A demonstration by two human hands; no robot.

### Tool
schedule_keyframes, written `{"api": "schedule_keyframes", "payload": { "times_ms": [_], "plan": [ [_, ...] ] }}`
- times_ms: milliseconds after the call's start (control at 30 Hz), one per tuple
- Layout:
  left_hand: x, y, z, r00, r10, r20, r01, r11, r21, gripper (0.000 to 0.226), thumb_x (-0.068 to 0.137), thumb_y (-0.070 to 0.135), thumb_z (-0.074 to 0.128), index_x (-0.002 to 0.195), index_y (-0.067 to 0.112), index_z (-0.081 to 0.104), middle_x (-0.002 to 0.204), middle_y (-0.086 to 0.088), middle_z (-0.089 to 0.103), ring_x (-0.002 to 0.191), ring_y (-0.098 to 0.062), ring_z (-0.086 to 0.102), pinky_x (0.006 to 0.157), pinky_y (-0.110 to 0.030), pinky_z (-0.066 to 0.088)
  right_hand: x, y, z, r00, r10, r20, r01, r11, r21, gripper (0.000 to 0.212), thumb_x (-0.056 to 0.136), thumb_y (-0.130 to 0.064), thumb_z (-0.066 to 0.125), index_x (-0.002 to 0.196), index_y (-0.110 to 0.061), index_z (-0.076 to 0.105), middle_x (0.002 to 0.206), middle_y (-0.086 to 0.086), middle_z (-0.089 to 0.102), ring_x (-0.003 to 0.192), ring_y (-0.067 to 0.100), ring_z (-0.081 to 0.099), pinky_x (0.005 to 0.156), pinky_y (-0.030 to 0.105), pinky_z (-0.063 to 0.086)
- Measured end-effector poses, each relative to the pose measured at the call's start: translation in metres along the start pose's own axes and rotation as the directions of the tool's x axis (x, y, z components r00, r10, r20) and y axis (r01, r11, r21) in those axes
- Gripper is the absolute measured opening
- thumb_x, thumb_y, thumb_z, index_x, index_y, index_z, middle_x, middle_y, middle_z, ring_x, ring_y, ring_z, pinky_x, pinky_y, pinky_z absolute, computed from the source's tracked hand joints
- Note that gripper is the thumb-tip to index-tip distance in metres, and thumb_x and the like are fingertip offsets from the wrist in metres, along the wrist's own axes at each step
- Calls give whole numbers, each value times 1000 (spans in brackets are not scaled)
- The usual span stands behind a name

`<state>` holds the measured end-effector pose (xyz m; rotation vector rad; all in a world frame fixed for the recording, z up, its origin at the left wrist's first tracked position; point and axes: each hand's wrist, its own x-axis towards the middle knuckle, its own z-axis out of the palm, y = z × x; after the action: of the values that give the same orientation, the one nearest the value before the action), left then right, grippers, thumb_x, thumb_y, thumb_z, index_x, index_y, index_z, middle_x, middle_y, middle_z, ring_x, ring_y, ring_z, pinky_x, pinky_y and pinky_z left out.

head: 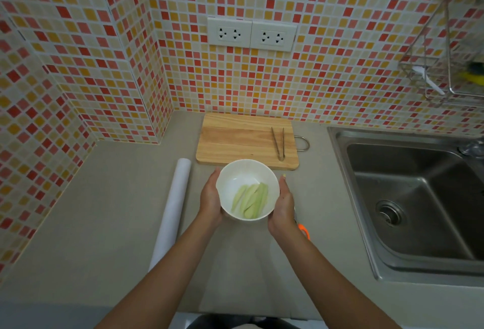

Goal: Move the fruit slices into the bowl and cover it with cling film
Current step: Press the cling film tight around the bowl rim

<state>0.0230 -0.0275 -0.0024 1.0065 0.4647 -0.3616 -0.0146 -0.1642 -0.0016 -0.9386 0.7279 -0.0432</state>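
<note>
A white bowl (247, 175) holds several pale green fruit slices (251, 200). I hold it between both hands, just in front of the wooden cutting board (235, 140); I cannot tell whether it rests on the grey counter or is lifted. My left hand (210, 199) cups its left side with the thumb up along the rim. My right hand (284, 204) cups its right side. The fingers of both hands are hidden under the bowl. A white roll of cling film (172, 210) lies on the counter to the left of the bowl.
Metal tongs (279, 142) lie on the board's right side. An orange-handled tool (303, 230) peeks out beside my right wrist. A steel sink (419, 197) fills the right. A wire rack (445, 66) hangs on the tiled wall, and wall sockets (251, 35) sit above the board.
</note>
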Motion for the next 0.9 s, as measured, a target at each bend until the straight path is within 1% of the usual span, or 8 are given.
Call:
{"api": "schedule_keyframes", "payload": {
  "times_ms": [100, 167, 267, 367, 533, 700, 800, 900],
  "plan": [
    [4, 2, -4, 998, -36, 49, 36, 999, 3, 34, 90, 41, 52, 94, 14, 71, 85, -8, 74, 74, -24, 72, 63, -33, 58, -1, -8, 2, 997, 5, 75, -1, 998, -58, 49, 93, -49, 45, 118, -11, 62, 111, 11, 67, 103, 29, 63, 88, 42, 50],
    [5, 3, -4, 998, -44, 45, 43, 999, 22, 35, 89, 43, 51, 95, 14, 70, 91, -9, 73, 80, -27, 71, 72, -36, 58, -1, -7, 3, 997, -13, 80, 19, 997, -74, 47, 93, -51, 45, 114, -13, 64, 108, 10, 69, 101, 28, 65, 88, 42, 51],
    [5, 5, 0, 997, -71, -19, 72, 996, 47, 48, 91, 54, 46, 103, 13, 67, 104, -14, 70, 99, -35, 65, 96, -49, 50, 0, -2, 3, 999, -52, 0, 52, 993, -103, 38, 94, -48, 45, 91, -17, 68, 90, 5, 72, 84, 22, 68, 73, 36, 56],
    [3, 4, 4, 993, -30, -110, 39, 996, 81, 52, 91, 60, 42, 96, 15, 67, 100, -12, 71, 96, -34, 66, 93, -48, 51, 3, 0, 3, 992, -70, -100, 62, 994, -85, 37, 94, -45, 48, 81, -17, 68, 78, 2, 71, 73, 18, 67, 57, 29, 53],
    [-9, -16, 3, 989, 128, -75, -126, 991, 33, 47, 95, 57, 35, 99, 27, 71, 108, -5, 73, 100, -22, 67, 86, -38, 53, 6, 6, 4, 985, -85, -147, 86, 996, 0, 36, 92, -48, 50, 79, -20, 69, 66, -5, 73, 63, 12, 70, 53, 25, 52],
    [-9, -11, 0, 987, 140, -81, -135, 989, 58, 36, 96, 44, 44, 100, 18, 68, 108, -11, 70, 100, -27, 65, 91, -42, 50, 2, 14, 5, 995, -86, -51, 85, 996, -14, 34, 94, -44, 46, 86, -20, 68, 70, -8, 75, 69, 9, 70, 60, 27, 51],
    [-3, -3, -9, 990, 138, -32, -132, 982, 131, 31, 94, 38, 48, 92, 19, 72, 95, -6, 73, 88, -23, 68, 77, -35, 53, 3, 2, 1, 993, -79, 90, 84, 995, -58, 30, 93, -37, 46, 96, -13, 65, 91, 5, 67, 85, 21, 64, 71, 32, 50],
    [2, 0, -11, 996, 88, 12, -89, 983, 158, 31, 93, 38, 50, 83, 21, 74, 82, -2, 76, 75, -18, 72, 65, -29, 53, 1, -5, 3, 990, -17, 139, 21, 999, -31, 41, 93, -46, 46, 99, -12, 67, 91, 8, 71, 85, 24, 68, 76, 37, 52]
  ]
}}
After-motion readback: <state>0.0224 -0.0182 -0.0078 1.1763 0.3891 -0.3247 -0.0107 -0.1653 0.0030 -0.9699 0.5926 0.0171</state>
